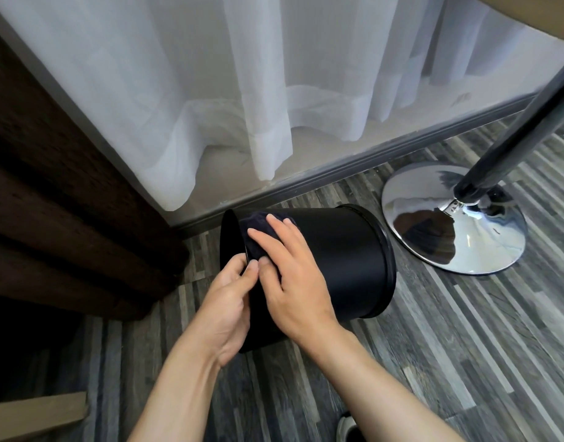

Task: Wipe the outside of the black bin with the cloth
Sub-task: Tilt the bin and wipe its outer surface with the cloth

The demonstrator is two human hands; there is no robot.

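The black bin lies tipped on its side on the floor, its rimmed mouth toward the right and its base toward the left. A dark cloth is pressed flat on the bin's upper side near the base. My right hand lies spread on the cloth, fingers pointing away from me. At the bin's base edge my left hand grips the bin, thumb and fingers pinched at the rim of the base, just beside my right thumb.
A chrome round stand base with a dark pole stands right of the bin. White sheer curtain hangs behind, a dark brown curtain at left. Grey striped wood floor lies in front.
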